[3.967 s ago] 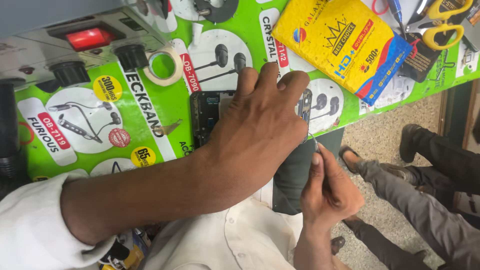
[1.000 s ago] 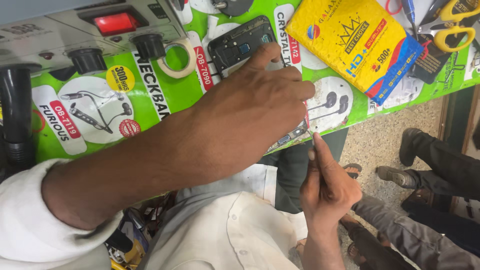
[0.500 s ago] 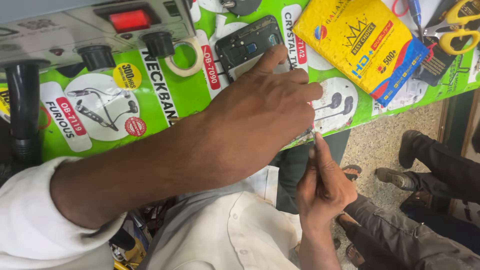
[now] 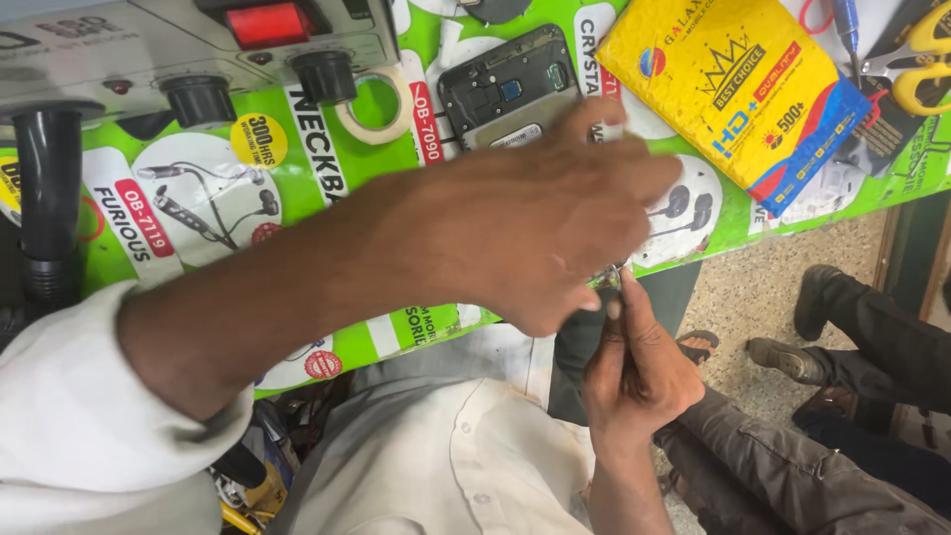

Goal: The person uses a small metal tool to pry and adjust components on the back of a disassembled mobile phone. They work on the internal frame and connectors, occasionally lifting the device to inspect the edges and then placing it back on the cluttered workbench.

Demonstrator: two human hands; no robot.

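Black opened phone (image 4: 510,87) just above left hand (image 4: 540,223).

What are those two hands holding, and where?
A small shiny part is pinched between the left hand and right hand fingertips; what it is cannot be told.

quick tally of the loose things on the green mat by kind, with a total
opened phone: 1
tape ring: 1
yellow packet: 1
scissors: 1
total: 4
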